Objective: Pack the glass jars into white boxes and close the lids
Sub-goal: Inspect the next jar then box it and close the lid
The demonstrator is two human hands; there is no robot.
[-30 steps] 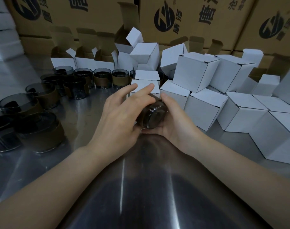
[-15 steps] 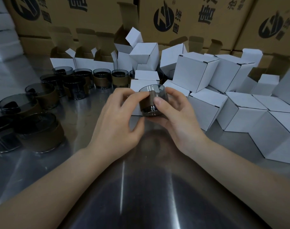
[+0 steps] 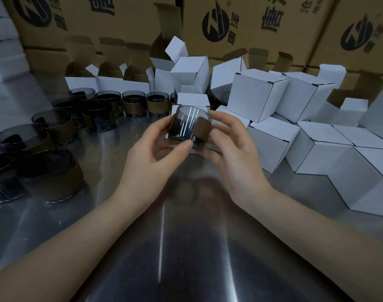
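Both hands hold one smoky glass jar [image 3: 187, 125] with a brown band, upright above the steel table [image 3: 164, 247]. My left hand [image 3: 151, 155] grips its left side, thumb under the bottom edge. My right hand [image 3: 232, 153] grips its right side, fingers curled behind it. Several more banded jars [image 3: 51, 173] stand on the left. Open white boxes [image 3: 112, 83] stand in a row at the back. Closed white boxes [image 3: 258, 99] are piled on the right.
Large brown cartons [image 3: 251, 25] with black logos form a wall behind the table. A small closed white box [image 3: 193, 99] stands just behind the held jar. Bare steel lies in front of my arms.
The jar was lying tilted in my hands, then was turned upright and lifted slightly; now it has rotated so that the gap in its brown band faces me.
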